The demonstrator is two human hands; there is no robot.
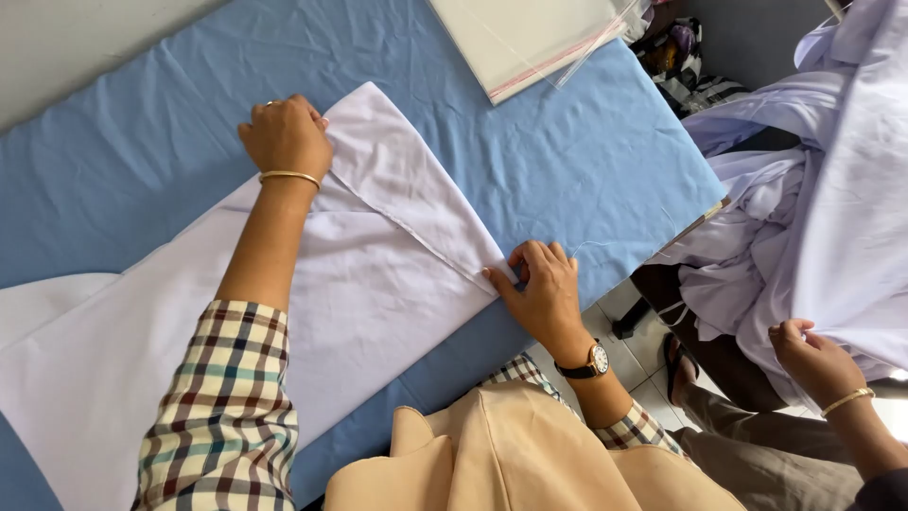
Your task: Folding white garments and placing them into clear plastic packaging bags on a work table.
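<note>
Beige cloth (511, 454) hangs nearest the lens, at the bottom centre of the frame. Above it the right hand (544, 289) pinches the lower end of a folded edge of the white fabric (378, 284) — fingertips pressed together on the crease. That crease runs diagonally up-left to the left hand (284, 137), whose curled fingers press down on the fold's upper end. Both ends lie on the blue-covered table (567, 161), the right hand nearer the table's edge. Another person's hand (813, 360) holds white garments (832, 218) at the right of the frame.
</note>
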